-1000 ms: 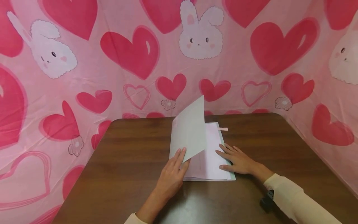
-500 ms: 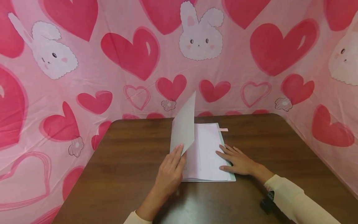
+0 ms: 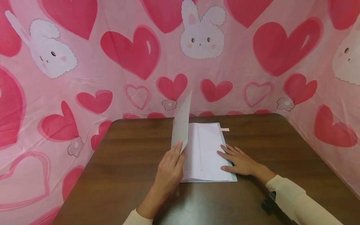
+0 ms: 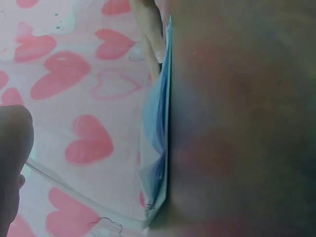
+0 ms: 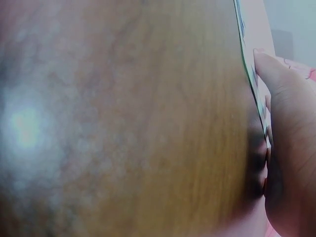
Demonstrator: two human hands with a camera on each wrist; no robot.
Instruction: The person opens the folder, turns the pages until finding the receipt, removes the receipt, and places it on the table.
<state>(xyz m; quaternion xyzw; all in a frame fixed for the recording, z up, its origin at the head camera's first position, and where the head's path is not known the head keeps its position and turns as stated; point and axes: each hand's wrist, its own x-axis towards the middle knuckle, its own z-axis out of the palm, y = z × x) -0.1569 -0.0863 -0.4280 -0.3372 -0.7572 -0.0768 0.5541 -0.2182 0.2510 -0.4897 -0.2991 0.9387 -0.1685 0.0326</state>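
Observation:
A pale green folder lies on the table, its front cover raised nearly upright at the left. My left hand pinches the cover's near edge between thumb and fingers. White printed sheets lie inside, with small lines of text towards their left side. Spread flat, my right hand rests on the sheets' right edge, fingers straight. The left wrist view has the folder edge-on, its layers parted. In the right wrist view, the right thumb and palm lie over the folder's edge.
A dark brown wooden table extends around the folder. A pink tab sticks out from the folder's right side. Behind the table hangs a pink cloth with hearts and rabbits. A black device sits under the right wrist.
The front cover has swung leftward from leaning over the sheets to almost upright, with my left hand moving slightly left along with it. More of the top sheet shows. My right hand has stayed put.

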